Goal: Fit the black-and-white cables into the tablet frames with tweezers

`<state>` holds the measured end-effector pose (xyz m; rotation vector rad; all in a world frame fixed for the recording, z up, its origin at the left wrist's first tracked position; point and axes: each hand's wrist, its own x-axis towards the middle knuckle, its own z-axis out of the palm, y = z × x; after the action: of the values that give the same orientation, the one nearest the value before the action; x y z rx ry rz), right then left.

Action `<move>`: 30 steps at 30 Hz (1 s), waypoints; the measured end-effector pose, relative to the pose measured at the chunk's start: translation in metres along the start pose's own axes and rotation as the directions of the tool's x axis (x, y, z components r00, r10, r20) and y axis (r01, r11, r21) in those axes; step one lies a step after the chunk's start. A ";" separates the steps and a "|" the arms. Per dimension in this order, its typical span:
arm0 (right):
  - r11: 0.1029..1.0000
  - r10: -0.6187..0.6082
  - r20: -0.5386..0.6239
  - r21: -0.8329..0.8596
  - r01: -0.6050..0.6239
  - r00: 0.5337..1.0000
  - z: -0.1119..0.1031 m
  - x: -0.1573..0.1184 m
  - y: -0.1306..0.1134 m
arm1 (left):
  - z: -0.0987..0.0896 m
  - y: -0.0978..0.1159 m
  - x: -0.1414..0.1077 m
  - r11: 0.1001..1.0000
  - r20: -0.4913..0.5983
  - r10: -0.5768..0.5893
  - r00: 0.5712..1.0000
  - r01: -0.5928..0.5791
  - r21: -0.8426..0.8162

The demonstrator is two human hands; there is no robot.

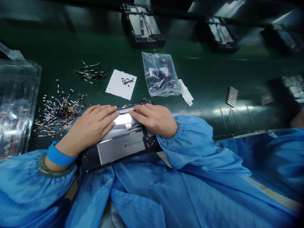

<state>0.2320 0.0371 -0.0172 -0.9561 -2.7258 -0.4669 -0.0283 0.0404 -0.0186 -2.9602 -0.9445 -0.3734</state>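
Note:
An opened tablet-like device (121, 147) lies tilted in front of me, with silver battery panels in a black frame. My left hand (95, 125) reaches over its left and upper part, fingers close together and tips on the inner face. From the other side, my right hand (154, 117) holds its upper right part with bent fingers. A thin black strip (123, 112) shows between the two sets of fingertips; whether either hand pinches it I cannot tell. Both thumbs are largely hidden.
Loose flex cables (64, 109) lie left, near a clear plastic tray (19, 104). Ahead are white paper (117, 88) with small black parts and a clear bag (161, 76). More devices (142, 25) stand at the back. A ridged metal piece (232, 96) and a co-worker's blue sleeve (273, 155) are right.

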 end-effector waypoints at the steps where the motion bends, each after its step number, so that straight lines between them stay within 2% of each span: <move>1: 1.000 0.003 -0.003 -0.007 -0.003 1.000 0.000 -0.001 0.001 | 0.000 0.000 0.000 1.000 0.002 0.000 1.000 0.000 -0.002; 7: 0.996 0.067 -0.021 0.052 -0.066 0.998 0.002 -0.005 0.000 | 0.000 -0.001 0.000 1.000 -0.019 0.005 1.000 -0.005 0.004; 11: 0.981 0.118 0.066 0.146 -0.127 0.991 0.004 0.007 -0.011 | 0.002 0.000 -0.001 1.000 -0.027 -0.003 1.000 0.003 -0.006; 14: 0.978 0.064 0.144 0.186 -0.091 0.988 0.002 0.015 -0.015 | 0.004 -0.002 -0.003 0.999 -0.036 -0.025 0.999 0.023 -0.049; 16: 0.969 0.031 0.143 0.239 -0.065 0.989 0.000 0.014 -0.012 | 0.004 -0.005 -0.005 0.992 -0.048 -0.048 0.998 0.041 -0.123; 17: 0.957 0.051 0.126 0.276 -0.084 0.991 -0.002 0.012 -0.010 | 0.003 -0.007 -0.006 0.983 -0.044 -0.069 0.997 0.060 -0.176; 19: 0.908 0.194 0.064 0.367 -0.204 0.979 -0.005 0.004 -0.006 | 0.002 -0.012 -0.005 0.946 0.004 -0.128 0.992 0.123 -0.300; 20: 0.863 0.308 0.036 0.409 -0.296 0.951 -0.006 -0.001 -0.004 | 0.001 -0.014 -0.004 0.920 0.036 -0.165 0.986 0.167 -0.353; 22: 0.746 0.532 0.034 0.454 -0.487 0.846 -0.006 -0.012 -0.002 | 0.001 -0.016 0.001 0.875 0.087 -0.257 0.963 0.270 -0.403; 24: 0.623 0.675 0.124 0.431 -0.652 0.727 -0.005 -0.023 -0.002 | 0.002 -0.016 0.008 0.843 0.125 -0.354 0.927 0.374 -0.386; 27: 0.415 0.745 0.349 0.426 -0.804 0.569 -0.003 -0.037 -0.005 | 0.002 -0.013 0.017 0.825 0.153 -0.432 0.889 0.458 -0.332; 30: 0.127 0.683 0.541 0.572 -0.810 0.490 -0.001 -0.045 -0.004 | -0.004 -0.014 0.023 0.843 0.068 -0.445 0.893 0.443 -0.305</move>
<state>0.2639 0.0087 -0.0306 -1.8435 -1.6656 0.9870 -0.0193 0.0643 -0.0100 -2.9667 -1.7315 -0.5875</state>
